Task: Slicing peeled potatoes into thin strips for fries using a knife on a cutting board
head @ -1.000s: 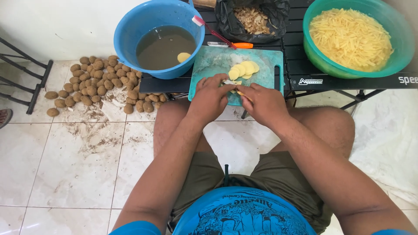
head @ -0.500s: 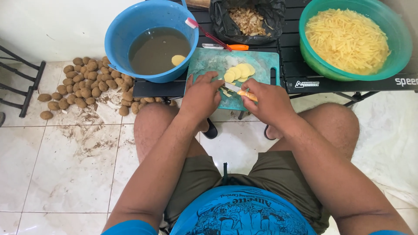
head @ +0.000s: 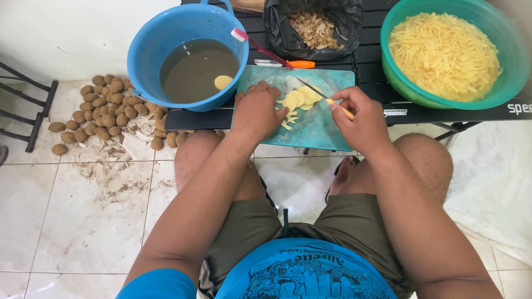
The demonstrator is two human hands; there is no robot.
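Observation:
My left hand [head: 258, 111] rests on a teal cutting board [head: 318, 130], fingers bent over pale potato slices [head: 299, 98] and a few cut strips [head: 288, 117]. My right hand [head: 359, 119] grips a small knife [head: 327, 98] with a yellow handle; its blade points up and left, lifted over the slices. The board lies on a low black table [head: 371, 77] above my knees.
A blue basin [head: 149, 47] of murky water with one peeled potato [head: 223, 82] and a red toothbrush [head: 257, 47] sits left. A black bag of peels [head: 316, 25], an orange peeler [head: 293, 64], a green bowl of potato strips [head: 443, 50], a pile of unpeeled potatoes [head: 105, 111] on the floor.
My right hand has drawn back to the right and raised the knife off the slices. My left hand slid up the board onto the slices. The view shifted slightly.

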